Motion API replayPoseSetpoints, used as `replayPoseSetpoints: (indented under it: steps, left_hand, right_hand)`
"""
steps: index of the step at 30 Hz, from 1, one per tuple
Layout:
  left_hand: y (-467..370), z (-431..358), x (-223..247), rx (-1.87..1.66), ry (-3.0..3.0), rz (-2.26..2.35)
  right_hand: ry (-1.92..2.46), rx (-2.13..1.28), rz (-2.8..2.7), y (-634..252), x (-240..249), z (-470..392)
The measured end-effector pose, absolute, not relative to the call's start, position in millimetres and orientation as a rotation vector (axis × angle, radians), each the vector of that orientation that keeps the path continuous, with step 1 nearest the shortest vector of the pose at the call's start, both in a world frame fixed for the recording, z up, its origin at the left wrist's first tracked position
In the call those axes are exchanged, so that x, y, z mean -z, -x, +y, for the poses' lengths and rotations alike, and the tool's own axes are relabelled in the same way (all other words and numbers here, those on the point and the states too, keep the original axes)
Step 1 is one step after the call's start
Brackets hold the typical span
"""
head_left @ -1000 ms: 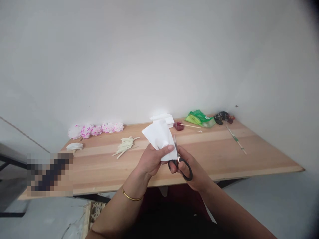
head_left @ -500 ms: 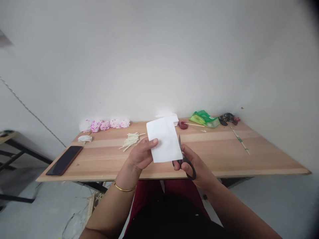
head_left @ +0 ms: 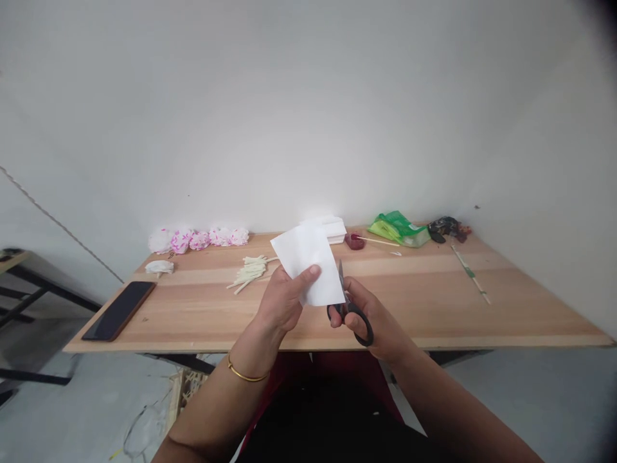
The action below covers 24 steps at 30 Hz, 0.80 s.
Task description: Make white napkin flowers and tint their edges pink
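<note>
A white sheet of paper [head_left: 308, 251] is pinched in my left hand [head_left: 284, 299], thumb on top and fingers underneath. Black-handled scissors [head_left: 366, 328] sit in my right hand [head_left: 371, 318], with finger and thumb through the loops. The blades point away from me along the paper's right edge, near its lower right corner; whether they touch the paper I cannot tell. Behind the sheet lies a stack of white paper [head_left: 335, 228]. To the left of my hands is a pile of pale short sticks [head_left: 250, 271].
Pink-and-white crumpled bundles [head_left: 197, 240] line the back left. A small white wrapped piece [head_left: 159, 267] and a phone [head_left: 120, 310] lie nearer. Red tape [head_left: 355, 241], a green bag [head_left: 398, 226], a black plastic bag [head_left: 446, 228] and a thin stick [head_left: 471, 274] are rightward.
My left hand has turned the paper, so its top leans further left. Its thumb lies further over the sheet. The scissors have shifted slightly left along with my right hand.
</note>
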<state>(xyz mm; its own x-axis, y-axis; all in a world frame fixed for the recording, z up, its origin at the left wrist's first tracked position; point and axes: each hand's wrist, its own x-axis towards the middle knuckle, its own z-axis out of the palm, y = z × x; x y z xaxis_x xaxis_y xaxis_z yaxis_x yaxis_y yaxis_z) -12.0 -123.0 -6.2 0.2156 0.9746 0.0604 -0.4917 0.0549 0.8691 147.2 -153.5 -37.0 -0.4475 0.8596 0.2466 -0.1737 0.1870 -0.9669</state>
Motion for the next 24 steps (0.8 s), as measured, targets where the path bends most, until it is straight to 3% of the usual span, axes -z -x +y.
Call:
replayPoseSetpoints:
  steps: [7,24]
  left_hand:
    - [1.9,-105.4,13.6,-1.060,-0.904,0.609]
    - [7.6,-79.3,37.5,-1.018,-0.779,0.627]
  right_hand:
    - [0.692,-1.432,-1.516,-148.2,43.0,-139.6]
    - [0.720,-1.479,-1.535,-140.9,66.0,-111.4]
